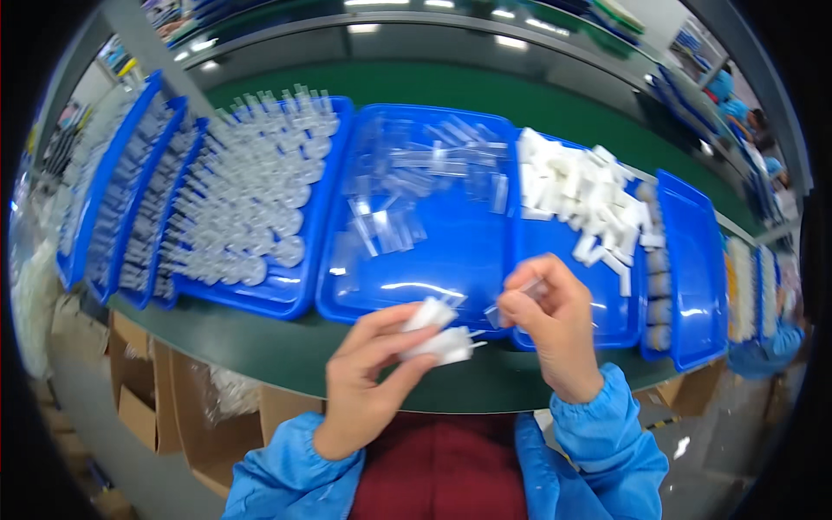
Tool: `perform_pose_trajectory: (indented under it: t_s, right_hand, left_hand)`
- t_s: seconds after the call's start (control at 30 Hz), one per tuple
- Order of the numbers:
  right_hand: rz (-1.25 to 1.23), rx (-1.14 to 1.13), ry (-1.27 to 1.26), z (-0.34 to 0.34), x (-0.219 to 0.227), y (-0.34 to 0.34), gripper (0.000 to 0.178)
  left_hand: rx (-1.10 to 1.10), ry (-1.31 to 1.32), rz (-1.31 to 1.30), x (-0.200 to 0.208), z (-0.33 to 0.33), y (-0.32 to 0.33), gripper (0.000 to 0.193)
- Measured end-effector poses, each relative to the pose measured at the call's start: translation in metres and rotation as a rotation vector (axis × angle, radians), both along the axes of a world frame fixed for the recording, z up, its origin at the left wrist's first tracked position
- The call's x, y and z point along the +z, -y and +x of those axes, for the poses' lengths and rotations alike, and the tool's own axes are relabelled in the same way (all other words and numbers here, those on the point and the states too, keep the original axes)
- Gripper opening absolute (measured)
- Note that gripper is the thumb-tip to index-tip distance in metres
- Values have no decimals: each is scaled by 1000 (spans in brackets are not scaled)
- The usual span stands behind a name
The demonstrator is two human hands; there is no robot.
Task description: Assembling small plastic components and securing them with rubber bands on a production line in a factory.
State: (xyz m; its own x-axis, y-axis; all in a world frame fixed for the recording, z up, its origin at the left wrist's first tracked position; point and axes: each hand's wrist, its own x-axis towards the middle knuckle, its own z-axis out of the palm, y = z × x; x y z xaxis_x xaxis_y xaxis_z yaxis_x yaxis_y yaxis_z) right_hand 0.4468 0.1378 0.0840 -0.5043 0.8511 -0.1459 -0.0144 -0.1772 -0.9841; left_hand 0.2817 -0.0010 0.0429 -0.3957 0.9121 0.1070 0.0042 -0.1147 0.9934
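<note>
My left hand (364, 381) is closed around a pair of white plastic pieces (446, 347), held above the front edge of the table. Small clear tips stick out of their right ends. To the right, the fingers of my right hand (562, 325) pinch a small clear plastic piece (494, 316), partly hidden by the fingertips. Behind both hands lies a blue tray (433, 277) with loose clear plastic pieces (390, 225) toward its far and left side. Next to it, another blue tray (611, 322) holds a heap of white pieces (576, 186).
At the left, a blue tray (295, 299) carries rows of clear stemmed parts (251, 182), with more filled trays tilted beyond it. A blue tray (698, 295) leans at the right. Cardboard boxes (204, 416) stand under the green table edge. Other people in blue (732, 104) are at the far right.
</note>
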Motion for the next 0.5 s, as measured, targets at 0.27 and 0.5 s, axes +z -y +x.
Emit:
perform_pose_trajectory:
  t_s: [0.27, 0.5]
  right_hand:
    - [348, 46, 80, 6, -13, 5, 21]
    - [408, -92, 40, 1, -30, 25, 24]
  left_hand:
    - [-5, 37, -24, -1, 14, -5, 29]
    - [3, 5, -44, 1, 18, -4, 27]
